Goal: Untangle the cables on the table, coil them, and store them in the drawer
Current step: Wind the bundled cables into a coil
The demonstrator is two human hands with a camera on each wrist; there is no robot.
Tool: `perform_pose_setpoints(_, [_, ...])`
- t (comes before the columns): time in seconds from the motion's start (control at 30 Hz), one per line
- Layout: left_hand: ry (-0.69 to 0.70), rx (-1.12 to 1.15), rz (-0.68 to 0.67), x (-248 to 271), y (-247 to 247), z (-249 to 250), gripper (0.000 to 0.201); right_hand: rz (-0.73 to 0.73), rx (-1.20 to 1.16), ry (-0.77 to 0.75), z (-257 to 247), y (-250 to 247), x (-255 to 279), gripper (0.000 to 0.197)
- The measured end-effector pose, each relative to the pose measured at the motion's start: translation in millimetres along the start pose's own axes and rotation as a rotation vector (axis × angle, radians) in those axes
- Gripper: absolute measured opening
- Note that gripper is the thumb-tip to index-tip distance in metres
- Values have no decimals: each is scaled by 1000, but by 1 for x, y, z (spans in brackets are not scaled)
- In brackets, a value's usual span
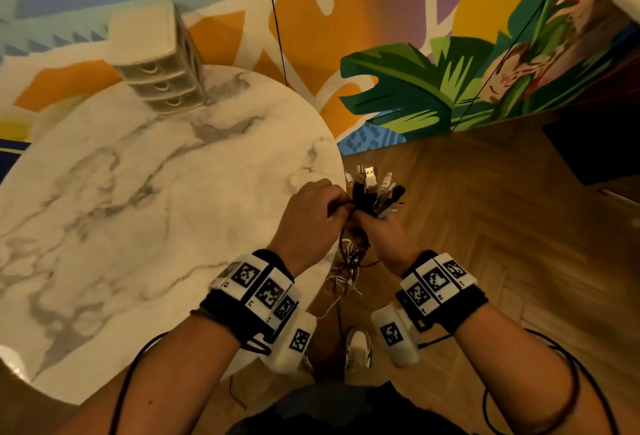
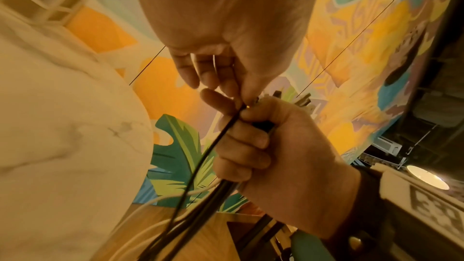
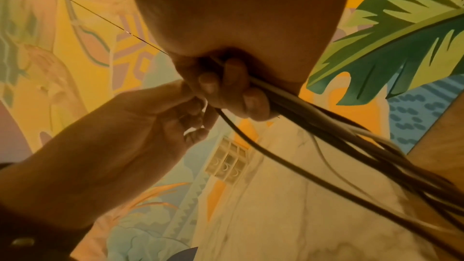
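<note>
A bundle of black and white cables (image 1: 375, 193) is held in the air just past the right edge of the round marble table (image 1: 138, 192). USB plugs stick up out of it. My right hand (image 1: 365, 223) grips the bundle in a fist, and the fingers (image 3: 226, 86) are curled round it. My left hand (image 1: 337, 207) pinches one black cable (image 2: 213, 144) where it leaves the fist. The loose cable lengths (image 1: 348, 268) hang below both hands toward the floor. A small beige unit of three drawers (image 1: 162, 63) stands at the table's far side, all drawers closed.
A painted mural wall rises right behind the table. Wooden floor lies to the right and below the hands, with a white shoe (image 1: 358, 348) beneath them. A dark object (image 1: 595, 143) sits on the floor at the far right.
</note>
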State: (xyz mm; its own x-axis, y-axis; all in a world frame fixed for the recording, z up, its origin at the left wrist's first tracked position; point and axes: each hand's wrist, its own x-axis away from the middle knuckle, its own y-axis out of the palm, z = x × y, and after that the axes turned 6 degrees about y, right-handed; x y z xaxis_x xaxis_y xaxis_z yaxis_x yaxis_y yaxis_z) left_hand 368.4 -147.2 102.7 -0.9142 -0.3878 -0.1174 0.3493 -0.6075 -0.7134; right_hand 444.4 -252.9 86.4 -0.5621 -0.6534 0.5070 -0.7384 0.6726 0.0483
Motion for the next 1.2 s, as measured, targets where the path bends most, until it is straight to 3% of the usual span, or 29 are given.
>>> perform_pose_setpoints(0.13, [50, -15, 48, -3, -2, 5, 7, -85, 161, -141, -6, 0, 0, 33])
perform_pose_setpoints(0.27, [52, -13, 107, -1, 0, 8, 5, -59, 216, -250, -10, 2, 4, 35])
perform_pose_setpoints(0.37, [75, 26, 149, 3, 3, 10, 2, -20, 208, -263, -13, 4, 5, 23])
perform_pose_setpoints(0.47, [-11, 233, 209, 8, 5, 4, 20, 48, 199, -179, -11, 1, 4, 19])
perform_pose_setpoints(0.57, [-141, 405, 69, 11, 5, -1, 39, 181, 314, -176, -16, -5, 5, 33])
perform_pose_setpoints(0.67, [-86, 449, -127, 7, 5, 10, 43, 231, 356, -353, -26, -9, 5, 21])
perform_pose_setpoints(0.8, [-85, 742, -170, -18, -5, 31, 58, 242, 231, -483, -40, -16, 12, 43])
perform_pose_setpoints(0.87, [-55, 872, -250, -27, -10, 40, 57, 237, 205, -540, -44, -22, 15, 40])
perform_pose_setpoints(1.0, [6, 863, -338, -37, -11, 61, 64, 178, 131, -670, -60, -34, 15, 22])
perform_pose_setpoints(1.1, [-11, 813, -352, -42, -9, 73, 52, 58, 137, -678, -77, -42, 17, 16])
perform_pose_setpoints(1.2, [-23, 654, -367, -45, -8, 83, 17, -42, 150, -556, -84, -56, 18, 33])
